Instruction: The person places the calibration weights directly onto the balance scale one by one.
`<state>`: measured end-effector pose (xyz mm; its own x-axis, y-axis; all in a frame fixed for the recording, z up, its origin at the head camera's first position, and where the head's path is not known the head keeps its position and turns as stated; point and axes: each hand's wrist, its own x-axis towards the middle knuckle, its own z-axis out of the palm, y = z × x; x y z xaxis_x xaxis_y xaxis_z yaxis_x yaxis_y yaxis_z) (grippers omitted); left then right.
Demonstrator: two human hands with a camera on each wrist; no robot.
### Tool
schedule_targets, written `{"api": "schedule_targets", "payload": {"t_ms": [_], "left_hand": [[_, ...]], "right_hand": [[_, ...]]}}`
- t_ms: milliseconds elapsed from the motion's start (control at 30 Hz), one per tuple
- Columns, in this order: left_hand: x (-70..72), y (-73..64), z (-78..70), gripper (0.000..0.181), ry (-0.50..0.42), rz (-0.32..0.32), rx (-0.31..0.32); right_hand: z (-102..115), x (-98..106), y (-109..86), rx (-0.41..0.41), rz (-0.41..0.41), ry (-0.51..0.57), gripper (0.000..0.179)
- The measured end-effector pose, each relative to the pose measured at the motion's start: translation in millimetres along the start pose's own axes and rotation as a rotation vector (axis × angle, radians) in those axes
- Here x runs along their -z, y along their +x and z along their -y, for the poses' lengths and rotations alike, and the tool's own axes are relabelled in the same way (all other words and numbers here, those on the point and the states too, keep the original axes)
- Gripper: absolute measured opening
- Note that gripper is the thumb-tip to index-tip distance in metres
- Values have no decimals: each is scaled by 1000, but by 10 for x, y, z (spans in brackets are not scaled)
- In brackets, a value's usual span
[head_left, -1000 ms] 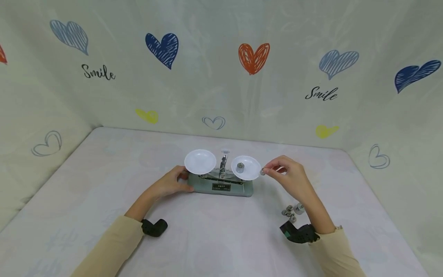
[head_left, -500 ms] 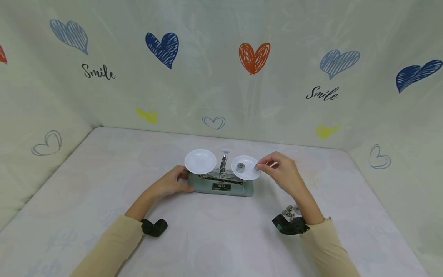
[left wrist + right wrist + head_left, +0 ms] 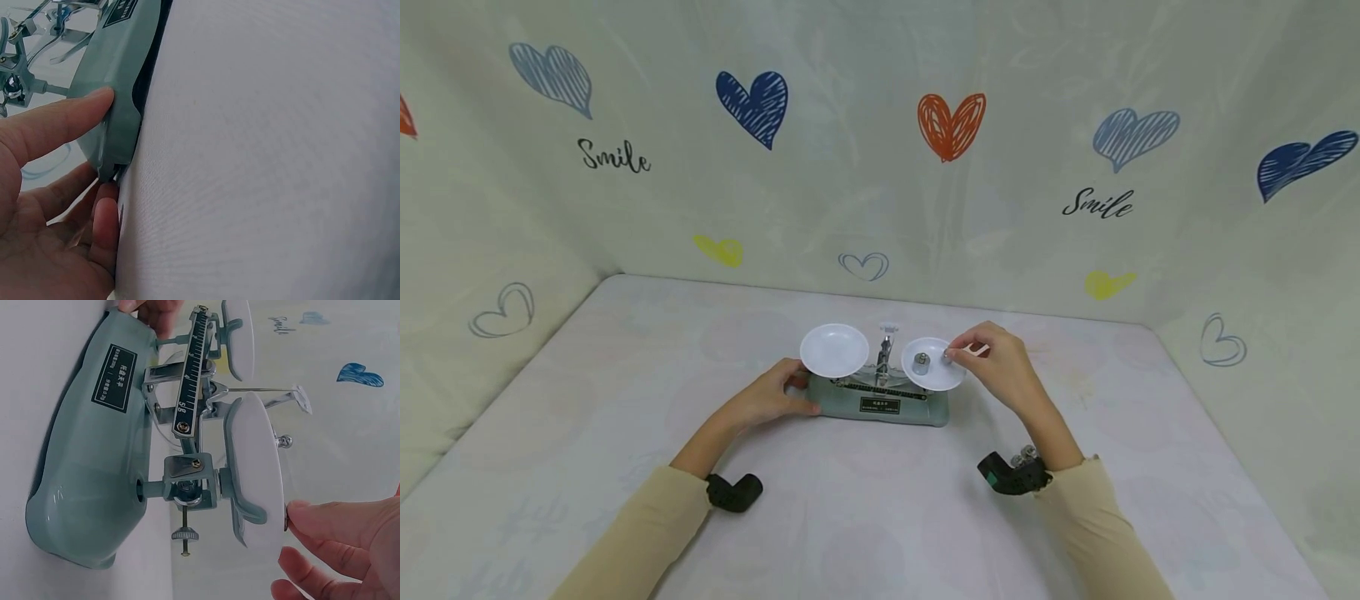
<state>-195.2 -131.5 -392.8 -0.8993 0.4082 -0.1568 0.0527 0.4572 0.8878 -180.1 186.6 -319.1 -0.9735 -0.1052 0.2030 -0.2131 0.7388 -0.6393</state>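
Observation:
A green two-pan balance scale [image 3: 838, 403] stands on the table with white pans. My left hand [image 3: 767, 393] grips the left end of its base, thumb on the front face and fingers curled behind, as the left wrist view shows. My right hand [image 3: 1000, 362] pinches a small metal weight [image 3: 947, 355] between thumb and fingers, right at the surface of the right pan [image 3: 936, 382]. A larger cylindrical metal weight [image 3: 921, 363] stands in that pan. The left pan [image 3: 833, 350] holds nothing. Most of the small weight is hidden by the thumb in the right wrist view.
Several loose metal weights [image 3: 1024, 456] lie on the pale tablecloth [image 3: 865, 517], partly hidden behind the right wrist's black camera [image 3: 1015, 475]. A curtain [image 3: 865, 183] with printed hearts hangs behind the table.
My right hand has moved left, carrying the small weight from outside the right pan's edge to over the pan beside the larger weight. The left hand and scale stay put.

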Motion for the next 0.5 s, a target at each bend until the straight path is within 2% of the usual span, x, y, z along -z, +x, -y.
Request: {"api": "schedule_targets", "payload": {"t_ms": [267,500], "left_hand": [[2,-5,-8,71,-2,-2,4],[3,-3,-7,71,3,-2,6]], "right_hand": [[10,-31,42,23,1,1,15],[-1,-42,55,2,23,4,16]]}}
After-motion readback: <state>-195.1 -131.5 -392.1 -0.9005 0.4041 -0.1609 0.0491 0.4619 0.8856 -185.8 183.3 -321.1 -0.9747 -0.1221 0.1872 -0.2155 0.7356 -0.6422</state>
